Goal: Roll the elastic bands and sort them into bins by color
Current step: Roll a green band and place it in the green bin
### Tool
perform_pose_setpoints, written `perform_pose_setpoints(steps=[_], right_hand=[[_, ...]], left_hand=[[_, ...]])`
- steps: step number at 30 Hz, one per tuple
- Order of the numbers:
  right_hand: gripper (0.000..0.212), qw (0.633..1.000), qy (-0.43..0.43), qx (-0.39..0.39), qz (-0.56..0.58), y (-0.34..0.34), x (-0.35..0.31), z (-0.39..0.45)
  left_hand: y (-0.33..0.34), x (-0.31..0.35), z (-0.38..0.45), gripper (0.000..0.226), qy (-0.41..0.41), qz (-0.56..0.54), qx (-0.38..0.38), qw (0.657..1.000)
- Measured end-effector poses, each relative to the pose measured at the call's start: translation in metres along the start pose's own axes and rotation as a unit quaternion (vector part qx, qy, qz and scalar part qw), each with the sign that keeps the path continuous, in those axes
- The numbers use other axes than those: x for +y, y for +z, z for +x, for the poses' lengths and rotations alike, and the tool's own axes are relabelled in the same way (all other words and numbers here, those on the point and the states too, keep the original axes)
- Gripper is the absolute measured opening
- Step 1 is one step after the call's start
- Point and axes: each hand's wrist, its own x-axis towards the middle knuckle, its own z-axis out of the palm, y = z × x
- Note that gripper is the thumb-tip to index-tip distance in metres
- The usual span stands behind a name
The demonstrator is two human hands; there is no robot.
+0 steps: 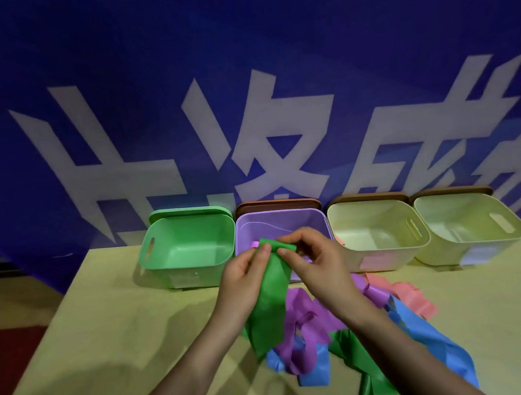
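Green elastic, a flat band, hangs in the middle of the frame from two hands. The left hand and the right hand both pinch its upper end, where a first fold is turned over, just in front of the purple bin. The lower part of the band falls down to the heap of bands on the table, where purple, blue, pink and one more green band lie mixed. I judge that the rolling step has only begun. The next move calls for turning the end over itself many times while the tail is drawn up, keeping the roll tight. After that it belongs in the green bin, at centre left.
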Motion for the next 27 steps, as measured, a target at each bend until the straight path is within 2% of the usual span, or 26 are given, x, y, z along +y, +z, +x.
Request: perform_pose_setpoints(steps=[4, 9, 13, 18, 22, 25, 27], right_hand=[[0.01, 0.999, -0.043, -0.017, -0.02, -0.004, -0.006, -0.017], [0.012, 0.987, 0.032, -0.11, 0.111, -0.017, -0.02, -0.027], [0.014, 0.977, 0.071, -0.126, 0.159, -0.018, -0.03, -0.035], [0.015, 0.974, 0.078, -0.148, 0.154, -0.008, -0.029, -0.045], [0.01, 0.978, 0.062, -0.149, 0.135, 0.003, -0.028, -0.055], [0.006, 0.982, 0.049, -0.161, 0.087, 0.012, -0.03, -0.063], [0.01, 0.985, 0.032, -0.161, 0.058, 0.016, -0.033, -0.068]], left_hand=[[0.002, 0.01, -0.024, 0.057, 0.01, -0.019, 0.023, 1.0], [0.004, 0.009, -0.044, 0.025, 0.004, -0.039, 0.049, 0.998], [0.006, 0.011, -0.063, 0.019, 0.01, -0.04, 0.058, 0.997], [0.003, 0.011, -0.081, 0.023, 0.017, -0.042, 0.072, 0.996], [-0.007, 0.009, -0.094, 0.014, 0.035, -0.037, 0.079, 0.996], [-0.015, 0.006, -0.1, 0.037, 0.062, 0.009, 0.086, 0.994], [-0.021, 0.003, -0.102, 0.038, 0.093, 0.051, 0.076, 0.991]])
